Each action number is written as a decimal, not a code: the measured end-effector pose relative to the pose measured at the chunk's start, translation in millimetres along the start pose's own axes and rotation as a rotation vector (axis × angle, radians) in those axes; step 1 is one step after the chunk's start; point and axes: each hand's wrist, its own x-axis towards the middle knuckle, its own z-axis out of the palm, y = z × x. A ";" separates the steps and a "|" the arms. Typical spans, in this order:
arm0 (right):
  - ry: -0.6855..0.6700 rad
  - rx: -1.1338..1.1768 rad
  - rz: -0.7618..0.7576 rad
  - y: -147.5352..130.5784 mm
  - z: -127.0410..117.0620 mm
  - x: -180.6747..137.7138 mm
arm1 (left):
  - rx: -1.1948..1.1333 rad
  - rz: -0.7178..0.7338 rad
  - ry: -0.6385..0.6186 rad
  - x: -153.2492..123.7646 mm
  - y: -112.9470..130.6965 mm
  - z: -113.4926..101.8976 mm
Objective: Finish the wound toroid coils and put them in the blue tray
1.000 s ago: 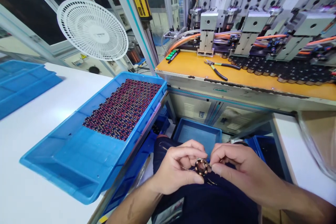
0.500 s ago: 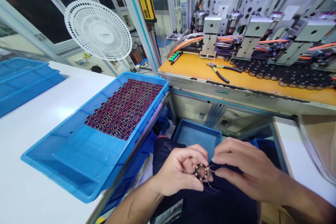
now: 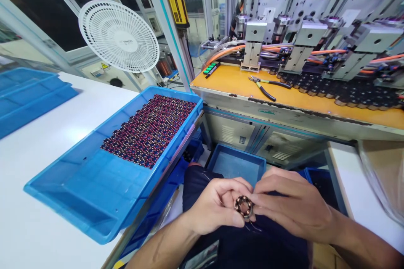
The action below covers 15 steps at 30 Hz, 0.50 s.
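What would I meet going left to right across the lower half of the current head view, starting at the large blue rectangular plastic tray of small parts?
Large blue rectangular plastic tray → left hand → small black-and-copper ring → right hand → flat white tabletop at the right edge.

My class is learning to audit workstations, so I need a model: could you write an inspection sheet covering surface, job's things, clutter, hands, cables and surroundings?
Surface: white table bearing a blue tray of small parts; yellow-topped bench ahead, front edge chipped.
Job's things: ring-shaped part with copper-coloured segments.
Clutter: pliers, handles spread, and a black pen on the bench.
Hands: left hand pinches the ring-shaped part; right hand has its fingertips close against it, grip unclear.
Cables: orange tubes along the machine; function unclear.
Surroundings: white fan grille beyond the table; yellow warning triangle behind.
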 end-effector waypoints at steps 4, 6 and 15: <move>0.028 -0.008 -0.008 1.5 3.0 -2.9 | 0.031 0.005 0.028 0.7 -0.6 -0.2; 0.046 -0.003 -0.002 1.8 4.0 -3.4 | 0.060 0.010 0.037 0.8 -0.1 -0.3; 0.196 0.031 0.183 -5.1 21.6 -8.9 | 0.457 0.292 0.094 2.2 2.4 2.7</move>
